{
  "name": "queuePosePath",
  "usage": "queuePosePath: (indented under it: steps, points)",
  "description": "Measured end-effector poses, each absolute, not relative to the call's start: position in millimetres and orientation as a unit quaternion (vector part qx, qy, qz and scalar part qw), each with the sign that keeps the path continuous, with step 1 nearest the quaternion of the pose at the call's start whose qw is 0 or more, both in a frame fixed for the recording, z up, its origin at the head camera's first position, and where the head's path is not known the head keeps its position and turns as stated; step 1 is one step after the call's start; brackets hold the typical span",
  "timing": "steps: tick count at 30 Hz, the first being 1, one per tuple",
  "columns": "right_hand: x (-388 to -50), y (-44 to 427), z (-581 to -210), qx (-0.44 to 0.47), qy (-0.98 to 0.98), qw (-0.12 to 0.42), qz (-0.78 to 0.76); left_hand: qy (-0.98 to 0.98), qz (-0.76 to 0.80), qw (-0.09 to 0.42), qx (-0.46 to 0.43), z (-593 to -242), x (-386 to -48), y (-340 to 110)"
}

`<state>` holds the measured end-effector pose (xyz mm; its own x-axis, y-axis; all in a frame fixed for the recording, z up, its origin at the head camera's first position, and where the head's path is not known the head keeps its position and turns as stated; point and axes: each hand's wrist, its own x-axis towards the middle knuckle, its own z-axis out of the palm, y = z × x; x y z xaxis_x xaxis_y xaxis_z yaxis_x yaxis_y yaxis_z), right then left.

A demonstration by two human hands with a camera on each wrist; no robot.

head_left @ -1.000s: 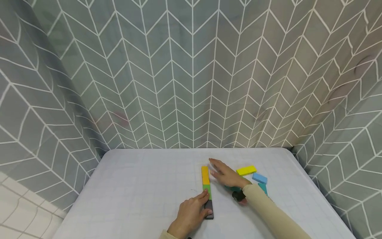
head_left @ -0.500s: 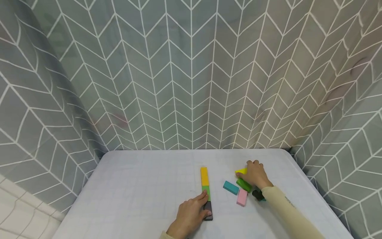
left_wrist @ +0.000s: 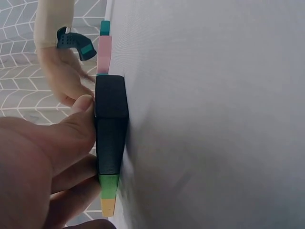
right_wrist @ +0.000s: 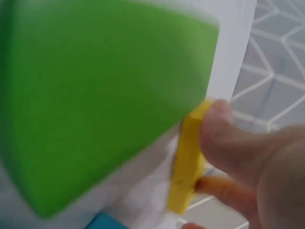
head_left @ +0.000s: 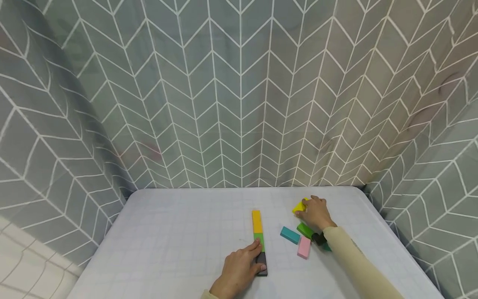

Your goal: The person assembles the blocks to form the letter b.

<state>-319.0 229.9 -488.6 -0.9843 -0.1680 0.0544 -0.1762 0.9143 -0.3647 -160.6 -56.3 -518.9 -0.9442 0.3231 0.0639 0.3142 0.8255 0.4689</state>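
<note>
Three blocks lie end to end in a row: an orange block, a light green block and a black block. My left hand rests on this row from the left, its thumb touching the black block and a fingertip on the light green one. Farther right, my right hand pinches a yellow block between thumb and fingers. The right wrist view shows the thumb on one side of that yellow block, which is tilted there.
Near the right hand lie a green block, a teal block and a pink block. A dark green piece is partly hidden beneath the right wrist. The white table meets a patterned curtain at the back.
My right hand has moved from beside the orange block rightward to the loose blocks and taken hold of the yellow block, shifting it slightly back. The left hand has stayed put.
</note>
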Motion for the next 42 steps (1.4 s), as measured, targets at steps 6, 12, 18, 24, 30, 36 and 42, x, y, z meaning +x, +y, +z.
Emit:
queuePosePath:
  steps: [6, 12, 18, 24, 30, 36, 42]
  points:
    - [-335.9, 223.6, -488.2, 0.122, -0.978, -0.009, 0.171, 0.955, 0.249, 0.011, 0.159, -519.0, -160.3, -57.0]
    - [-352.5, 208.1, -491.3, 0.194, -0.966, -0.009, 0.171, 0.958, 0.243, 0.007, 0.154, -518.4, -160.5, -60.0]
    - [-367.2, 191.9, -495.9, 0.261, -0.952, -0.015, 0.156, 0.958, 0.24, 0.015, 0.154, -518.1, -162.4, -60.9]
    - [-379.7, 175.2, -499.1, 0.285, -0.948, -0.021, 0.141, 0.959, 0.234, 0.013, 0.158, -517.7, -163.0, -59.9]
    - [-386.2, 159.8, -498.2, 0.309, -0.941, -0.017, 0.137, 0.957, 0.242, 0.015, 0.159, -517.4, -163.7, -57.3]
    - [-389.3, 143.6, -498.0, 0.325, -0.933, -0.026, 0.153, 0.957, 0.242, 0.025, 0.157, -517.8, -164.9, -55.2]
    - [-392.1, 132.5, -504.0, 0.331, -0.927, -0.029, 0.175, 0.956, 0.241, 0.014, 0.164, -518.9, -163.3, -55.5]
